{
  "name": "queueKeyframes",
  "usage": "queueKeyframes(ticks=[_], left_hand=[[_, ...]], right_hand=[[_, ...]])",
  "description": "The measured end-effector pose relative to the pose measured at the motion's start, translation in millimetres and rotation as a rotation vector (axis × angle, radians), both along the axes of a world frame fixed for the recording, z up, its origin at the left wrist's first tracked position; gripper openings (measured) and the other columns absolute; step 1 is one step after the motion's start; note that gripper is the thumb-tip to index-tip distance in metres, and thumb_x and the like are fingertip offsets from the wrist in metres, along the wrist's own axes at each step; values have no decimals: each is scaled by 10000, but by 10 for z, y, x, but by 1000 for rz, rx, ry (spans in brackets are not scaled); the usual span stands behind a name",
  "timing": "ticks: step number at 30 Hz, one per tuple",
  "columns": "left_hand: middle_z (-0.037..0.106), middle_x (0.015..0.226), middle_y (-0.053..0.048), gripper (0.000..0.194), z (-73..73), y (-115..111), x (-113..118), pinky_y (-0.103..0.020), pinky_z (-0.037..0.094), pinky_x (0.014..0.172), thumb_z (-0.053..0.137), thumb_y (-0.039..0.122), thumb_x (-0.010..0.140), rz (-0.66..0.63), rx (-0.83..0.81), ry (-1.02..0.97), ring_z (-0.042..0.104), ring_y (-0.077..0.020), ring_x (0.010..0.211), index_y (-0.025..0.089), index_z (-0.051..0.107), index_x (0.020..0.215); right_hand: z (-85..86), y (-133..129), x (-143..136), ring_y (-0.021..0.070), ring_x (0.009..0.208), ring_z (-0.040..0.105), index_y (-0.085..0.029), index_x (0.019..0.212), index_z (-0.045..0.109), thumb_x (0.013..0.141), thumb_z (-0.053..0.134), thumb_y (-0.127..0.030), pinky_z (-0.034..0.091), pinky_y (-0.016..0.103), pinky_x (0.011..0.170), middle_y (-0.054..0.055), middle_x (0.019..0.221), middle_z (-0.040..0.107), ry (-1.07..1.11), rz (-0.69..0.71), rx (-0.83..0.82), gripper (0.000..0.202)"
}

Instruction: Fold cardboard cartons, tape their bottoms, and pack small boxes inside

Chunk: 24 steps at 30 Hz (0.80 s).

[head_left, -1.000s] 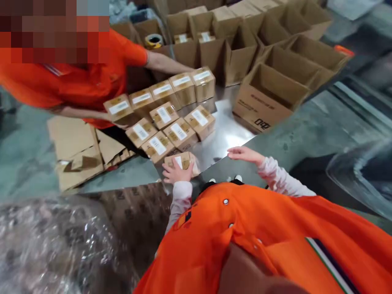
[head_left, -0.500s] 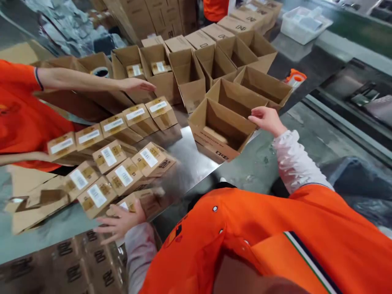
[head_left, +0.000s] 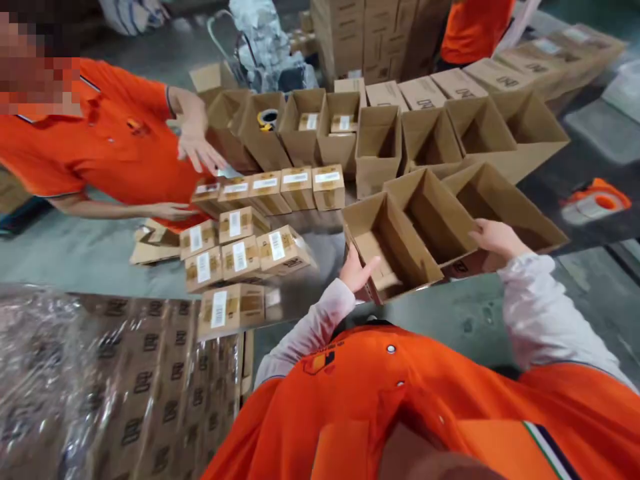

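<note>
My left hand (head_left: 356,270) rests against the left side of an open cardboard carton (head_left: 387,241) on the steel table, fingers spread, holding nothing. My right hand (head_left: 493,238) grips the rim of the neighbouring open carton (head_left: 453,213) to its right. A small labelled box (head_left: 231,309) lies alone near the table's front edge, left of my left hand. Several more labelled small boxes (head_left: 235,250) sit in a cluster beyond it.
A co-worker in an orange shirt (head_left: 100,140) reaches over a row of small boxes (head_left: 280,187) at left. Many open cartons (head_left: 380,133) line the back. An orange tape dispenser (head_left: 593,200) lies at right. Shrink-wrapped flat cartons (head_left: 115,387) fill the lower left.
My left hand let go of the small box at the table edge and moved right to the carton's side. My right hand shifted onto the neighbouring carton's rim. The view swung left.
</note>
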<state>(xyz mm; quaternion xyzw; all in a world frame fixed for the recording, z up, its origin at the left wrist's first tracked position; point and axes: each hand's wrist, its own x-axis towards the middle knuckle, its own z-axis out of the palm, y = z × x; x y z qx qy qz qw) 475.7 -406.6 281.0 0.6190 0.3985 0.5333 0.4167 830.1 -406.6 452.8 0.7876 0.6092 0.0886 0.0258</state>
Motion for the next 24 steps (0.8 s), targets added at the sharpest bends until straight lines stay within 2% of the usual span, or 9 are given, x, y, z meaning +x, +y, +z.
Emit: queueKeyframes(ticks=[3,7,12,15,18,24], left_hand=[[546,1596,-195,893,-5,89,-56,-472,368,1307,767,317,854,52,36,30,540,-314,1468,121,361,1626],[523,1611,-199,936,-121,153,-63,-484,364,1309,664,164,799,106,46,23,527,-314,1488,123,280,1651],[516,1609,-202,941,-198,240,-52,-477,355,1314,621,155,759,108,76,2,510,-322,1503,123,278,1634],[525,1585,-220,930,-183,293,-107,-477,357,1310,615,170,749,89,82,8,521,-330,1484,97,287,1616],[547,1565,-188,914,-169,323,-155,-474,366,1305,614,177,750,88,64,7,522,-316,1476,122,309,1610],[566,1557,-176,899,-127,287,-170,-446,354,1315,623,185,777,97,27,6,530,-304,1477,118,329,1624]], right_hand=[[-122,-43,-87,352,1267,682,-66,1440,621,1078,511,-324,508,363,968,263,1354,686,-43,-3,-6,459],[-167,-54,-185,342,1262,692,-71,1420,605,1064,504,-317,518,362,993,243,1309,706,-68,-41,16,444],[-150,-86,-281,338,1239,704,-66,1378,606,1056,475,-286,529,370,993,250,1294,707,-59,-32,30,411],[-152,-114,-322,337,1228,702,-65,1353,599,1055,451,-259,520,374,986,255,1287,705,-48,-27,36,385],[-161,-122,-345,340,1216,702,-68,1344,591,1050,429,-235,513,384,985,259,1288,701,-40,-38,38,374],[-166,-93,-367,347,1211,699,-61,1347,595,1032,444,-253,509,372,985,253,1294,705,-44,-46,77,399]])
